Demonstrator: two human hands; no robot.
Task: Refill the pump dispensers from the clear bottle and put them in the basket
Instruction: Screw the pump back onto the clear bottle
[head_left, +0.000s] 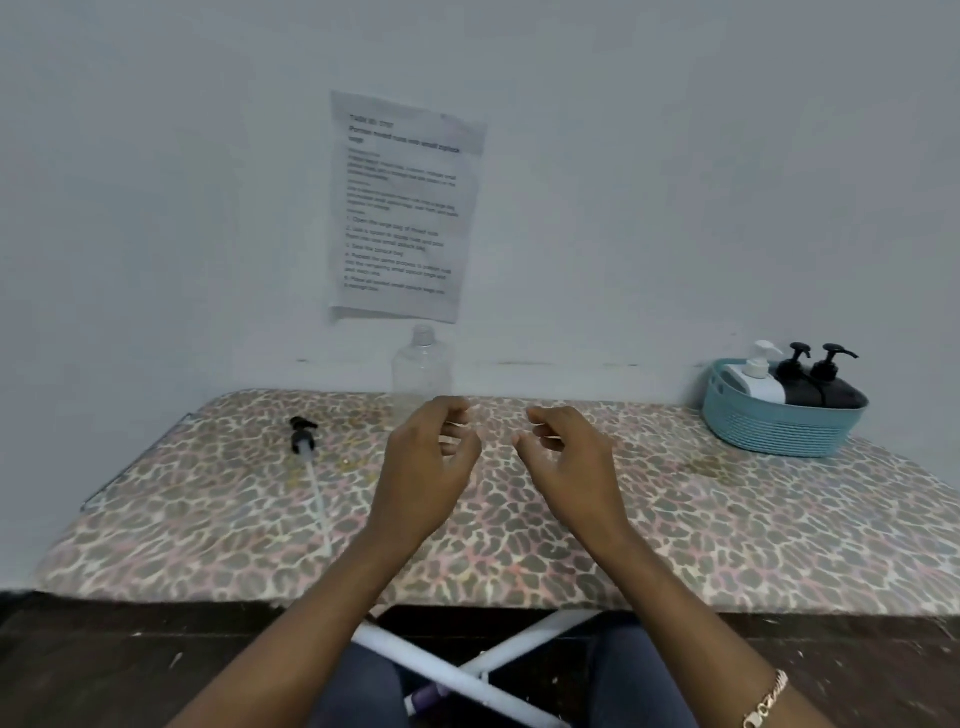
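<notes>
Pump dispensers (795, 382), white and black plastic, sit in the teal ribbed basket (779, 431) at two o'clock; my left hand (423, 467) and right hand (569, 467) hang loosely curled, empty, and I judge only a check remains.

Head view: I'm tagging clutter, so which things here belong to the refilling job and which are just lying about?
Job: clear bottle, basket, three pump dispensers in it, loose pump.
Lying about: printed sheet, bracelet.

Dim, even, bluish light; soft focus throughout, wide-angle bending at the edges.
</notes>
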